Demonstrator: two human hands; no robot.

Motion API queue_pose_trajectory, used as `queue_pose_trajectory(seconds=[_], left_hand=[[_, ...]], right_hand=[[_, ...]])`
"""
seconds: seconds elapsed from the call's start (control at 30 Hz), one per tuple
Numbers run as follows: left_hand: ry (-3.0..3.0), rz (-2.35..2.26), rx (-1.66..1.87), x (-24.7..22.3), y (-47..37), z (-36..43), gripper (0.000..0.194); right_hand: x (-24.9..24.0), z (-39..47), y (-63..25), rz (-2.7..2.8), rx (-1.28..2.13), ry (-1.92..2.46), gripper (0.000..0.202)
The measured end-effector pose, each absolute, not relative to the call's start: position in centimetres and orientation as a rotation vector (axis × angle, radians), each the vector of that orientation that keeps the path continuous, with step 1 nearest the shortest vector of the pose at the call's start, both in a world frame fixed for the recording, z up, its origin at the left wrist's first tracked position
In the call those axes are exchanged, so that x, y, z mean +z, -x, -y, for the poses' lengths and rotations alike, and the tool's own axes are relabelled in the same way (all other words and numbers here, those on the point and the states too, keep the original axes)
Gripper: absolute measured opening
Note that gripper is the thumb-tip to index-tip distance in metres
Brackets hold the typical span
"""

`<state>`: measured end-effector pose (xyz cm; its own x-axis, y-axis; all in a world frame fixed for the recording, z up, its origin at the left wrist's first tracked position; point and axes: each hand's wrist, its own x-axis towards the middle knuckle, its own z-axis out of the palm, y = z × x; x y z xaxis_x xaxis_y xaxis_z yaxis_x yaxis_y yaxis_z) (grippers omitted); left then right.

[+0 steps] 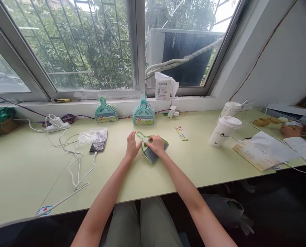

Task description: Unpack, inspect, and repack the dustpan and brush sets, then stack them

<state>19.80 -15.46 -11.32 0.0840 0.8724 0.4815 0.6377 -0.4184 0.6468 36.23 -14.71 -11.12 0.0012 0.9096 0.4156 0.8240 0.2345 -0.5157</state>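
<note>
Head view shows a light-green plastic dustpan and a green brush with straight grey bristles, nested together flat on the smooth pale-green tabletop. The right hand pinches the brush with curled fingers; the left hand is spread wide beside the looped handle. Behind stand film-wrapped turquoise dustpan sets. A glossy printed card strip lies to the right, before tall white lidded cups. Leftward, a black phone and looping white cables limit sideways room; the tabletop's near edge crosses above the person's legs.
</note>
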Motion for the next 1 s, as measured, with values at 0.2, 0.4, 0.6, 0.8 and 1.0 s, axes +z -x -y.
queue_pose_trajectory(seconds=[0.2, 0.4, 0.6, 0.8, 1.0], left_hand=[[-1.392, -0.909, 1.056, -11.3, -20.7, 15.9, 0.061], [-0.970, -1.049, 1.191, -11.5, -18.6, 14.4, 0.048], [-0.826, -1.044, 1.435, -12.0, -16.2, 13.3, 0.029], [-0.666, -0.985, 1.568, -12.3, -15.0, 12.7, 0.029], [-0.462, -0.911, 1.614, -12.6, -14.7, 12.1, 0.032]], right_hand=[[-10.0, 14.2, -37.1, 1.571, 0.253, 1.492, 0.031], [-10.5, 12.3, -44.0, 1.356, -0.034, 1.846, 0.039], [-12.6, 11.2, -46.6, 1.522, 0.121, 2.073, 0.033], [-12.2, 11.9, -41.8, 1.794, 0.045, 1.826, 0.032], [-12.9, 13.1, -38.5, 2.067, 0.208, 1.758, 0.040]])
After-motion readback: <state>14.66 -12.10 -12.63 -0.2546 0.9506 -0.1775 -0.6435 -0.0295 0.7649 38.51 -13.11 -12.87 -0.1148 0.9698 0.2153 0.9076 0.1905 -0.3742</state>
